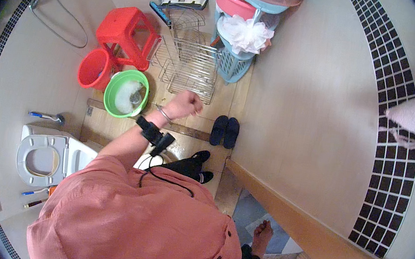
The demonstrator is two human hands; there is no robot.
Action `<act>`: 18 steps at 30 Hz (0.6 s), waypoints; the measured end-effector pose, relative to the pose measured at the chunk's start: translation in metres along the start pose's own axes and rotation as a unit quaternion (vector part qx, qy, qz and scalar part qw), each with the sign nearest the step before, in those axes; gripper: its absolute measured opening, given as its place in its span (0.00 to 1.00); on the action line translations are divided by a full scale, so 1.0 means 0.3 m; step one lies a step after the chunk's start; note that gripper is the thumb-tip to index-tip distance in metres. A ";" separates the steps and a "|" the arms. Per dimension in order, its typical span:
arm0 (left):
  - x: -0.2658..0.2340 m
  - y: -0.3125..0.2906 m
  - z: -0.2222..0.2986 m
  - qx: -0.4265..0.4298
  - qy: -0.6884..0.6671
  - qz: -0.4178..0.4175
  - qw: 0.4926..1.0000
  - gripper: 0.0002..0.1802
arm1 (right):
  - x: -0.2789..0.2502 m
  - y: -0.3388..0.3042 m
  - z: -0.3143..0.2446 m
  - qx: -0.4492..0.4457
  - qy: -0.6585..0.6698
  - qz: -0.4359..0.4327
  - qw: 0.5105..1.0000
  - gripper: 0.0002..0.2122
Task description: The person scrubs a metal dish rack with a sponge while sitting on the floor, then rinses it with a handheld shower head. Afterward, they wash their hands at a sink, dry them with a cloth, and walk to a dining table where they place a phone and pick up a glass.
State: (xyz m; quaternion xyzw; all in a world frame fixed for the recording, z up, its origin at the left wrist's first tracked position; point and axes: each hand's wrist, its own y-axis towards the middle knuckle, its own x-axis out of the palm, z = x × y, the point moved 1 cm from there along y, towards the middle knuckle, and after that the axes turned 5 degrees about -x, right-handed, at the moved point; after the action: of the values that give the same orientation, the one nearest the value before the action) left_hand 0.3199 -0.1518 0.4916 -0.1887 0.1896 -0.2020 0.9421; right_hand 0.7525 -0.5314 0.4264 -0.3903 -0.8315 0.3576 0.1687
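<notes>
My left hand is held out in front, its fingers curled in with nothing seen in them. A bracelet and a black strapped device with a cable are on that forearm. Beyond the hand stands a metal wire rack on the floor, apart from it. To its left is a green basin with white suds and a dark metallic-looking thing inside. My right hand, low at the right, hangs beside a doorway with its fingers bent inward; nothing shows in it. A black strap is round its wrist.
A red stool and red bucket stand behind the green basin. Stacked basins fill a blue shelf. Dark slippers lie near my feet. A toilet is at left, a wooden threshold at right.
</notes>
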 end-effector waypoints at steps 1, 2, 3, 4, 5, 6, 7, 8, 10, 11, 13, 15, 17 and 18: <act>0.044 0.021 0.001 0.002 -0.005 0.009 1.000 0.05 | -0.012 -0.009 -0.001 -0.005 0.001 0.024 1.000 0.10; 0.075 0.037 0.007 0.020 -0.019 -0.005 1.000 0.05 | -0.016 -0.009 0.000 -0.008 0.002 0.037 0.999 0.10; 0.104 0.053 0.014 0.011 -0.013 -0.001 1.000 0.06 | -0.030 -0.014 -0.003 -0.017 -0.004 0.064 0.998 0.09; 0.130 0.066 0.029 0.026 0.007 -0.007 1.000 0.06 | -0.032 -0.007 -0.007 -0.025 0.009 0.061 0.998 0.10; 0.149 0.070 0.042 0.043 0.016 -0.029 0.999 0.07 | -0.039 -0.007 -0.014 -0.038 0.014 0.072 0.997 0.10; 0.166 0.072 0.057 0.044 0.025 -0.054 0.997 0.08 | -0.040 0.002 -0.026 -0.052 0.019 0.082 0.995 0.10; 0.181 0.069 0.073 0.050 0.018 -0.056 0.997 0.08 | -0.039 0.007 -0.039 -0.044 0.022 0.074 0.996 0.10; 0.199 0.059 0.088 0.056 0.011 -0.058 0.997 0.08 | -0.041 0.008 -0.057 -0.035 0.024 0.067 0.997 0.10; 0.226 0.039 0.119 0.057 0.008 -0.077 0.995 0.09 | -0.031 0.012 -0.096 -0.033 0.022 0.056 0.998 0.10; 0.241 0.024 0.132 0.076 0.031 -0.084 0.993 0.08 | -0.027 0.011 -0.113 -0.039 0.014 0.055 0.998 0.10; 0.273 -0.013 0.153 0.099 0.070 -0.097 0.988 0.08 | -0.027 0.005 -0.141 -0.066 -0.008 0.038 0.997 0.09; 0.320 -0.059 0.168 0.102 0.101 -0.114 0.983 0.08 | -0.047 0.001 -0.154 -0.102 -0.035 -0.009 0.994 0.09; 0.380 -0.120 0.185 0.135 0.121 -0.133 0.974 0.07 | -0.098 0.008 -0.159 -0.101 -0.095 -0.028 0.990 0.10; 0.417 -0.158 0.192 0.143 0.132 -0.145 0.970 0.07 | -0.133 0.015 -0.159 -0.094 -0.124 -0.046 0.987 0.11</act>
State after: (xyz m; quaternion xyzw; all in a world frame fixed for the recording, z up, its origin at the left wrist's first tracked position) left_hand 0.4362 -0.2325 0.5263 -0.0494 0.2523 -0.3845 0.8866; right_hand 0.8071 -0.5381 0.4558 -0.3185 -0.8930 0.3150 0.0428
